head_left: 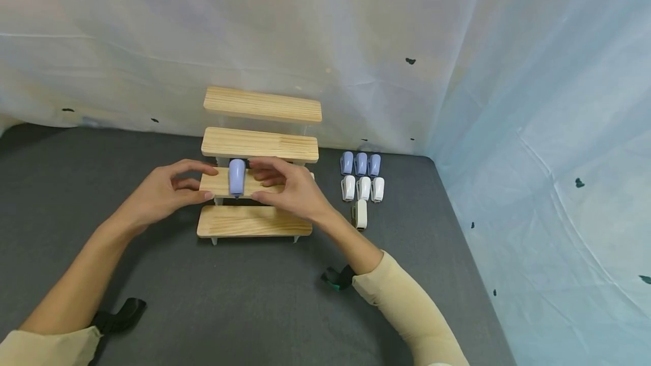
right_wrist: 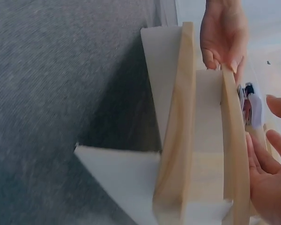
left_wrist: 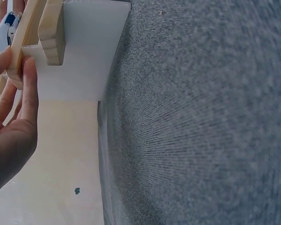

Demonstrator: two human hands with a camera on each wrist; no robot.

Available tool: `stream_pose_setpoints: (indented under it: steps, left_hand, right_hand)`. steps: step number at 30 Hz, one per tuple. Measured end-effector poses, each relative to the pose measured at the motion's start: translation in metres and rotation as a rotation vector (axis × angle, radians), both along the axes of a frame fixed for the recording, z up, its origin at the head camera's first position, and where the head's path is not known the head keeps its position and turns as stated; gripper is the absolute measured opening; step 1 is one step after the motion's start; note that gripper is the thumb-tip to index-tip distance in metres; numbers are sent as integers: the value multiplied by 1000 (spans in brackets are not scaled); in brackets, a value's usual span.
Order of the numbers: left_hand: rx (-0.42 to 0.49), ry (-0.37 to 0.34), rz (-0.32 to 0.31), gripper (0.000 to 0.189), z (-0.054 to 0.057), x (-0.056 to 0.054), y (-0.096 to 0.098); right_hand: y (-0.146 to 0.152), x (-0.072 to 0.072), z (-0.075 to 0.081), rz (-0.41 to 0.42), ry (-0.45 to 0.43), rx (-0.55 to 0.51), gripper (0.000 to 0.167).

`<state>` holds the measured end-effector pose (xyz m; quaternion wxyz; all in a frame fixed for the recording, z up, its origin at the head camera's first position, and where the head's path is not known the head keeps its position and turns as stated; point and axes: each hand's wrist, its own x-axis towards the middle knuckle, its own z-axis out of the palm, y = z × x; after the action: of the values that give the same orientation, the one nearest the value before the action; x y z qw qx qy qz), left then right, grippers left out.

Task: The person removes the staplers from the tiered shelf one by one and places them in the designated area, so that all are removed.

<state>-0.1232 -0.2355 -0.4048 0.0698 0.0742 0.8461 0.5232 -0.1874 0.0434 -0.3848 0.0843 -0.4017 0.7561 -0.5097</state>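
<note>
A small lavender stapler (head_left: 237, 176) lies on the second board up (head_left: 220, 186) of a wooden stepped rack, its long side pointing front to back. At that board's left end, my left hand (head_left: 159, 192) pinches the wood between thumb and fingers, as the left wrist view shows (left_wrist: 18, 129). My right hand (head_left: 294, 186) rests on the same board to the right of the stapler, fingers loosely bent and apart from it. Seen edge-on in the right wrist view, the stapler (right_wrist: 255, 108) stands between the two hands.
Right of the rack, several lavender staplers (head_left: 361, 164) and white staplers (head_left: 363, 188) lie in rows on the dark grey table (head_left: 244, 298). One more white stapler (head_left: 360, 214) is in front. Higher boards (head_left: 261, 104) rise behind, close to a pale curtain (head_left: 305, 27); a low board (head_left: 254, 221) is in front.
</note>
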Motion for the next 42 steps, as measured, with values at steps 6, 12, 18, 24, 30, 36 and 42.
stream_pose_setpoints:
  steps: [6, 12, 18, 24, 30, 36, 42]
  left_hand:
    - [20, -7, 3, 51, 1, 1, 1]
    - [31, -8, 4, 51, 1, 2, 1]
    - [26, -11, 10, 52, 0, 2, 2]
    - [26, -1, 13, 51, -1, 2, 2]
    - [26, 4, 9, 51, -2, 2, 1]
    - [21, -3, 7, 51, -1, 2, 1]
    - [18, -1, 5, 51, 0, 2, 1]
  right_hand:
    - [-11, 3, 3, -32, 16, 71, 59]
    - [-20, 5, 4, -56, 27, 127, 66]
    - [-24, 7, 3, -82, 72, 162, 67]
    - [-26, 7, 3, -101, 97, 178, 67]
    - [-28, 9, 1, -116, 100, 170, 65]
    - [-28, 9, 1, -121, 103, 145, 63]
    - [-24, 9, 1, -114, 57, 123, 62]
